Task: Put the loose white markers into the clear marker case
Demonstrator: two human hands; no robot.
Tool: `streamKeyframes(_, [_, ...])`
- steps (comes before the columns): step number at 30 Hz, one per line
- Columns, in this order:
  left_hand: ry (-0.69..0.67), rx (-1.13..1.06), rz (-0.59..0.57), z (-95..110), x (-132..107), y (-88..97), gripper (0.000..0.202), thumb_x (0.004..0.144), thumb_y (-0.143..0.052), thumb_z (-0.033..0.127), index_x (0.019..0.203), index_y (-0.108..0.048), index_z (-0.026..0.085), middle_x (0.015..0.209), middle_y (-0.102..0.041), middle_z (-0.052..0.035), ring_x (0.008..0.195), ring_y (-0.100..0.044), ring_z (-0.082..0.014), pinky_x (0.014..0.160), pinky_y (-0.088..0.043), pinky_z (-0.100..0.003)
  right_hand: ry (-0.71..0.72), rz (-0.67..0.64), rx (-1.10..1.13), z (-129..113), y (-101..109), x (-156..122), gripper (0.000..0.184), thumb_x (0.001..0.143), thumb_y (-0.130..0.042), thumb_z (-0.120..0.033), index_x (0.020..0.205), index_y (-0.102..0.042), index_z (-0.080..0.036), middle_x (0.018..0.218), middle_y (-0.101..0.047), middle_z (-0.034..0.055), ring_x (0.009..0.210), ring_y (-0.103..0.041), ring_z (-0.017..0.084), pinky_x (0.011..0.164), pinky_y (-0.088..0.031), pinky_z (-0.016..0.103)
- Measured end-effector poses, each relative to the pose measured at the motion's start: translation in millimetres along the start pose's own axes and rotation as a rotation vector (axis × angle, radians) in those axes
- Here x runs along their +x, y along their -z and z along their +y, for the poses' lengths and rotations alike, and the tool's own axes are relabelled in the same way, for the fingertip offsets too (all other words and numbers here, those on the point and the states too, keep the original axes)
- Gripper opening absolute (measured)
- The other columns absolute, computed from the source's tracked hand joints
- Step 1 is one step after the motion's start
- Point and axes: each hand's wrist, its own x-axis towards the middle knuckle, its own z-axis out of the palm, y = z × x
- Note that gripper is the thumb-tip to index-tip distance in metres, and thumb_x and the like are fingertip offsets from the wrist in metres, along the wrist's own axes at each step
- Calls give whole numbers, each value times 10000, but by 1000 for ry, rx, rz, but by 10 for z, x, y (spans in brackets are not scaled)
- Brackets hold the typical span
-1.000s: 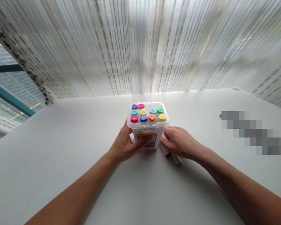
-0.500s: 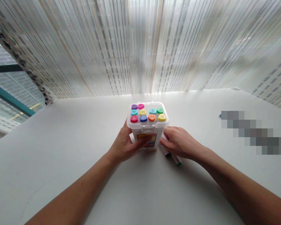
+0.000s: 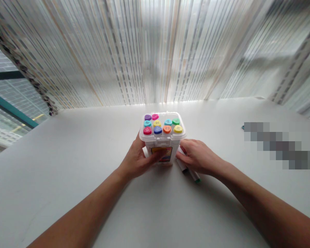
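A clear-lidded plastic box of markers (image 3: pixel 163 142) stands upright on the white table, its lid down. Through the lid show numbered caps in purple, pink, teal, yellow, green, red, blue and orange. My left hand (image 3: pixel 137 159) is wrapped round the box's left side, thumb across the front label, other fingers hidden behind. At the box's lower right, my right hand (image 3: pixel 200 156) has its fingers curled over two pale markers lying on the table. One marker (image 3: pixel 182 166) has a dark end, the other marker (image 3: pixel 194 175) a green end. Their far ends are hidden.
The white table (image 3: pixel 67 155) runs back to a striped sheer curtain (image 3: pixel 155 51). A window with a green frame (image 3: pixel 10 106) shows at the left. On the right of the table a pixelated patch (image 3: pixel 279 146) hides whatever lies there.
The curtain has shifted at the upper right, where a fold now shows. Both hands, the box and the two markers look almost unmoved.
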Motion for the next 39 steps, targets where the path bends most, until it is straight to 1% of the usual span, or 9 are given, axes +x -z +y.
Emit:
streamKeyframes(3, [4,-17,3,-6,-2,0,426,760,-664,466,1040,-635,146,985,-712,-123,1060,-599,-314,956,-428,-449,-1,-4,-2,0,1,6,145,875,-488,-276,824,-584,-180,699,-609,21,645,-537,157,574,-306,229])
streamKeyframes(8, [4,-45,7,6,4,-9,401,755,-679,438,1031,-634,151,1018,-697,-119,1112,-567,-314,967,-426,-443,3,-2,-2,4,9,-4,150,880,-477,-277,849,-589,-181,704,-614,21,645,-542,156,572,-306,229])
streamKeyframes(13, [3,-38,5,12,7,-7,376,751,-687,413,1025,-634,161,1181,-637,-131,1137,-552,-307,989,-417,-446,6,5,-1,6,5,-8,155,877,-477,-281,871,-597,-183,701,-618,21,638,-547,160,563,-299,234])
streamKeyframes(15, [-5,-37,4,10,8,-3,374,752,-686,410,1029,-633,165,1203,-626,-130,1148,-544,-306,994,-416,-446,6,5,-3,5,2,-7,160,877,-474,-284,874,-599,-183,698,-618,22,637,-547,162,562,-298,236])
streamKeyframes(20, [-27,-27,10,16,13,0,340,748,-685,415,977,-648,166,1195,-632,-128,1155,-538,-313,996,-414,-460,7,2,0,-2,4,-12,165,879,-471,-285,864,-596,-181,704,-617,25,644,-547,160,570,-305,232])
streamKeyframes(27, [-20,-28,13,8,10,-9,350,751,-689,397,994,-638,150,1124,-659,-135,1153,-543,-315,997,-411,-454,15,4,3,4,6,-3,165,883,-472,-287,856,-593,-178,705,-616,23,644,-543,155,570,-308,225])
streamKeyframes(33, [-15,-36,4,12,14,-5,342,751,-691,384,1006,-642,161,1217,-620,-133,1155,-542,-317,993,-420,-459,6,-4,-1,2,17,-7,159,879,-471,-282,833,-585,-181,688,-606,19,628,-533,155,567,-304,229])
streamKeyframes(39, [-14,-39,6,-6,11,-5,350,753,-692,386,1020,-639,165,1181,-641,-127,1154,-544,-314,995,-418,-468,0,-11,4,-3,13,-7,153,877,-474,-280,824,-581,-184,693,-607,19,637,-535,155,570,-306,226])
